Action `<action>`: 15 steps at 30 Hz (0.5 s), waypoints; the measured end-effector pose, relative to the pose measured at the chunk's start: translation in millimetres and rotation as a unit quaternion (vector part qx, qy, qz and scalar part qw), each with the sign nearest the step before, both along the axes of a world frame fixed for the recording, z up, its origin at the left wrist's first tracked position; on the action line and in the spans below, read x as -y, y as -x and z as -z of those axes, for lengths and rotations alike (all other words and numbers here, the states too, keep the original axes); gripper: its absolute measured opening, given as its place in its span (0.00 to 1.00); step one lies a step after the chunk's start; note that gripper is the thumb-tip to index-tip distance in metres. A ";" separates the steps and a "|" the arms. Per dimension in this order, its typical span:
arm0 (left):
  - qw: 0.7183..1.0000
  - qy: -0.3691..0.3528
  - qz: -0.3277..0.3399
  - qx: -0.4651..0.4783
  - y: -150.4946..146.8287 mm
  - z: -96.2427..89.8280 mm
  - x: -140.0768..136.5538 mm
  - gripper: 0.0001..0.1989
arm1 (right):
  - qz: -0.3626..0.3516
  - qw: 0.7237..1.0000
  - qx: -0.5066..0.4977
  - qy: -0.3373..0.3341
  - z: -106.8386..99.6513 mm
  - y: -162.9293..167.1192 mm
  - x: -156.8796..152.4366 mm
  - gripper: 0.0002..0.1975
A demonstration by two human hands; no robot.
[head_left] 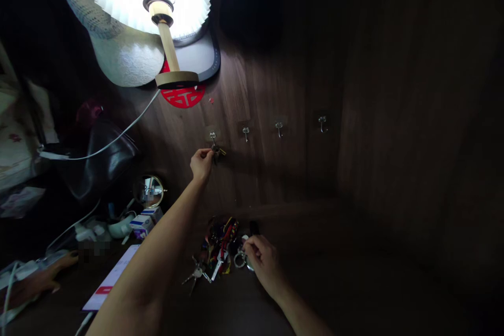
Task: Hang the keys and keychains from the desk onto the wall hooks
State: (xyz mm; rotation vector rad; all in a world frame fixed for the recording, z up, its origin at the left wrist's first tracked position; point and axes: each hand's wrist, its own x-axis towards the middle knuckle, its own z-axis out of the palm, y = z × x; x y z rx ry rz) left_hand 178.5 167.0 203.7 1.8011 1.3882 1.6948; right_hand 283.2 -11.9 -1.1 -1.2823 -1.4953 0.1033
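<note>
My left hand (202,164) is raised against the dark wood wall, its fingers pinched on a small bunch of keys (216,154). The keys are right at the leftmost metal hook (213,135); whether their ring is on the hook I cannot tell. Lower down, my right hand (263,254) is closed at the right side of a pile of keys, with its fingers at a silver key ring (239,259). In that pile lie a red lanyard (224,244), several cords and loose-hanging keys (197,273).
Three more hooks (279,128) line the wall to the right. A lit lamp (169,47) stands out before hats (126,58) at upper left. At left are a round mirror (153,191), small boxes (142,226), a phone-like panel (112,278) and another person's hand (51,275).
</note>
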 end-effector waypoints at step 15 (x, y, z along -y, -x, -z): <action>0.994 0.080 0.071 -0.032 66.2 111.0 45.1 0.12 | 0.014 0.999 0.026 -0.025 -1.8 -1.1 0.9 0.12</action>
